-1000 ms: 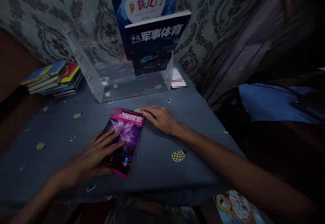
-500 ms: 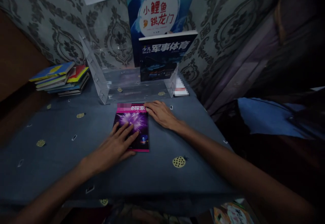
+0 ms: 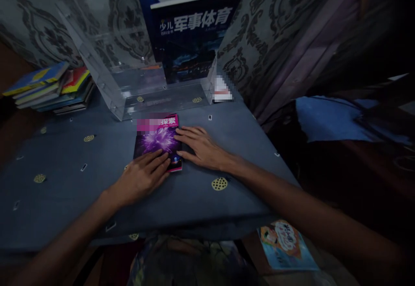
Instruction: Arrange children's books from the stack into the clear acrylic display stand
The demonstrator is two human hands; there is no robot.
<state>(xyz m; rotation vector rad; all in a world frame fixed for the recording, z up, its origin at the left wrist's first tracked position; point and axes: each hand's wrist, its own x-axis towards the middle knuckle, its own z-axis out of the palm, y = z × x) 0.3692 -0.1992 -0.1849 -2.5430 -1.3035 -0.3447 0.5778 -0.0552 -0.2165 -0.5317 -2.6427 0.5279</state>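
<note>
A small book (image 3: 158, 141) with a purple starburst cover and a pink title band lies flat on the blue tablecloth (image 3: 194, 199). My left hand (image 3: 144, 173) rests over its lower left part, fingers stretched across the cover. At the book's right edge is my right hand (image 3: 202, 147), its fingers extended and slightly apart, fingertips touching that edge. Behind the book stands a clear acrylic book rack (image 3: 119, 104). In the rack a dark book (image 3: 194, 43) with white Chinese lettering leans in front of a larger blue book (image 3: 144, 13).
A pile of books (image 3: 52, 87) sits at the table's back left. A pixelated white item (image 3: 222, 89) lies by the rack's right end. Below the table's front edge, a colourful book (image 3: 287, 242) lies low at the right. Patterned wallpaper (image 3: 253, 17) is behind the table.
The view has shifted, so rack and piled books appear nearer. My right hand has slid from the book's top right corner down along its right edge. My left hand has moved lower on the cover.
</note>
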